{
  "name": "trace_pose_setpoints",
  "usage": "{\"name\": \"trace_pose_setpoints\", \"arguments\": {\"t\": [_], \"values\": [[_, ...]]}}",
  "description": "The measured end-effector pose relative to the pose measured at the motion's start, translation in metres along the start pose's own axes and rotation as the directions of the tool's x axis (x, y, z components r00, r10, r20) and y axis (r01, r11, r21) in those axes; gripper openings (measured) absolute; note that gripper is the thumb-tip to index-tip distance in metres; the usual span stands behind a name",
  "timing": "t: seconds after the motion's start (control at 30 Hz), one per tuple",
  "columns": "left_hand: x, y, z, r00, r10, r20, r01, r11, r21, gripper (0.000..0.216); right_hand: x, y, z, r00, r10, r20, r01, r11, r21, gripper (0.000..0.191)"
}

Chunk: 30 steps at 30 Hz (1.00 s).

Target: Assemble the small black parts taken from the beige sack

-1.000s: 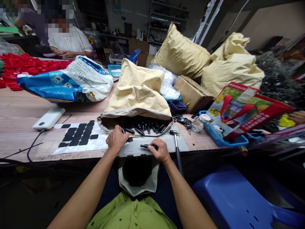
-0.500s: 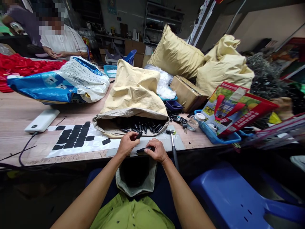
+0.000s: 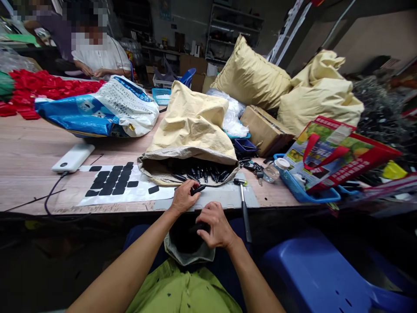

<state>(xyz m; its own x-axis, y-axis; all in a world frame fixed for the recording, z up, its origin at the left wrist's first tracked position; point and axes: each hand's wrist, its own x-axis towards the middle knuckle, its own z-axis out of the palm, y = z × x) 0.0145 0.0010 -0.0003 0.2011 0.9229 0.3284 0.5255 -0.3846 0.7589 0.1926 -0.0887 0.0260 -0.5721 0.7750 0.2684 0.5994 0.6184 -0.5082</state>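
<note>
My left hand (image 3: 183,199) rests at the table's front edge, closed on a black pen-shaped piece (image 3: 198,190) that points to the right. Just beyond it lies the open mouth of a beige cloth sack (image 3: 192,121), with several similar black pieces (image 3: 205,174) inside. My right hand (image 3: 217,224) is below the table edge, its fingers curled round a dark piece (image 3: 202,226) whose shape is mostly hidden. It hangs over the opening of a grey-lined bag (image 3: 190,259) in my lap. The inside of that bag is too dark to make out.
A small hammer (image 3: 244,206) juts over the table edge at right. Black rounded pads (image 3: 112,180) lie on a white sheet at left, near a white power bank (image 3: 73,158). A blue basket (image 3: 312,194) and a blue plastic chair (image 3: 312,269) are at right. A co-worker (image 3: 100,58) sits across.
My right hand has dropped from the table edge to above the lap bag with its dark piece. The left hand's piece has turned more level. The view has shifted slightly.
</note>
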Motion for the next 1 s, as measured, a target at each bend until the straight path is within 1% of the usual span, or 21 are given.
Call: {"name": "trace_pose_setpoints", "arguments": {"t": [0.07,0.1,0.13,0.17,0.2,0.23,0.27,0.3,0.33,0.37,0.43,0.47,0.5,0.57,0.67,0.7,0.8,0.83,0.9,0.93,1.0], "values": [[0.0,-0.002,-0.001,1.0,-0.017,0.016,0.017,0.999,-0.031,0.021,-0.006,-0.008,-0.004,1.0,-0.017,0.01,0.017,1.0,-0.02,0.026],[0.0,-0.003,-0.001,0.999,-0.026,0.023,0.027,0.999,-0.048,0.02,-0.008,-0.008,-0.009,1.0,-0.003,-0.022,0.003,1.0,-0.03,0.027],[0.0,-0.004,-0.001,0.999,-0.032,0.031,0.034,0.997,-0.065,0.02,-0.01,-0.006,-0.014,0.996,0.032,-0.087,-0.036,0.998,-0.048,0.026],[0.001,-0.006,-0.001,0.999,-0.035,0.039,0.038,0.996,-0.08,0.02,-0.013,-0.001,-0.019,0.98,0.089,-0.18,-0.104,0.992,-0.075,0.023],[0.001,-0.007,-0.001,0.998,-0.037,0.047,0.041,0.995,-0.093,0.02,-0.015,0.006,-0.025,0.943,0.162,-0.29,-0.2,0.974,-0.104,0.02],[0.001,-0.009,-0.001,0.998,-0.038,0.053,0.043,0.994,-0.103,0.02,-0.018,0.014,-0.031,0.883,0.244,-0.402,-0.318,0.939,-0.13,0.019],[0.001,-0.011,-0.001,0.998,-0.038,0.058,0.045,0.993,-0.111,0.021,-0.021,0.023,-0.036,0.806,0.327,-0.494,-0.449,0.881,-0.149,0.021],[0.001,-0.012,-0.001,0.997,-0.038,0.061,0.045,0.992,-0.119,0.021,-0.024,0.031,-0.04,0.724,0.408,-0.557,-0.576,0.801,-0.163,0.022],[0.002,-0.013,-0.001,0.997,-0.039,0.064,0.047,0.991,-0.125,0.021,-0.027,0.038,-0.044,0.642,0.488,-0.591,-0.69,0.704,-0.168,0.024],[0.002,-0.014,-0.001,0.997,-0.039,0.066,0.048,0.99,-0.133,0.022,-0.03,0.044,-0.046,0.567,0.568,-0.596,-0.78,0.603,-0.168,0.028],[0.003,-0.014,-0.002,0.997,-0.033,0.073,0.043,0.988,-0.147,0.023,-0.035,0.05,-0.049,0.447,0.719,-0.532,-0.886,0.439,-0.151,0.038],[0.004,-0.013,-0.003,0.997,-0.027,0.074,0.037,0.988,-0.147,0.023,-0.037,0.05,-0.049,0.405,0.776,-0.483,-0.911,0.389,-0.138,0.043],[0.004,-0.012,-0.004,0.997,-0.019,0.075,0.03,0.99,-0.14,0.023,-0.038,0.05,-0.049,0.379,0.814,-0.439,-0.924,0.362,-0.125,0.046],[0.004,-0.01,-0.005,0.997,0.0,0.075,0.009,0.994,-0.11,0.023,-0.04,0.049,-0.047,0.368,0.839,-0.4,-0.928,0.357,-0.105,0.047],[0.004,-0.005,-0.005,0.997,0.042,0.07,-0.04,0.999,-0.027,0.021,-0.04,0.051,-0.044,0.391,0.823,-0.411,-0.916,0.392,-0.087,0.044],[0.004,-0.004,-0.004,0.996,0.057,0.07,-0.058,0.998,0.008,0.02,-0.04,0.053,-0.043,0.391,0.821,-0.416,-0.914,0.4,-0.07,0.044],[0.003,-0.003,-0.002,0.993,0.076,0.092,-0.085,0.991,0.102,0.018,-0.042,0.058,-0.043,0.363,0.806,-0.467,-0.89,0.448,0.081,0.043],[0.003,-0.004,-0.001,0.992,0.074,0.103,-0.086,0.989,0.12,0.017,-0.043,0.058,-0.043,0.352,0.794,-0.495,-0.859,0.484,0.165,0.043],[0.004,-0.005,0.0,0.99,0.07,0.122,-0.087,0.986,0.14,0.017,-0.046,0.053,-0.043,0.346,0.773,-0.531,-0.74,0.573,0.352,0.045],[0.004,-0.005,0.001,0.989,0.069,0.127,-0.088,0.986,0.144,0.017,-0.047,0.048,-0.042,0.356,0.766,-0.535,-0.662,0.611,0.435,0.047],[0.004,-0.006,0.001,0.989,0.071,0.131,-0.09,0.984,0.151,0.017,-0.047,0.035,-0.041,0.406,0.751,-0.521,-0.521,0.659,0.543,0.053]]}}
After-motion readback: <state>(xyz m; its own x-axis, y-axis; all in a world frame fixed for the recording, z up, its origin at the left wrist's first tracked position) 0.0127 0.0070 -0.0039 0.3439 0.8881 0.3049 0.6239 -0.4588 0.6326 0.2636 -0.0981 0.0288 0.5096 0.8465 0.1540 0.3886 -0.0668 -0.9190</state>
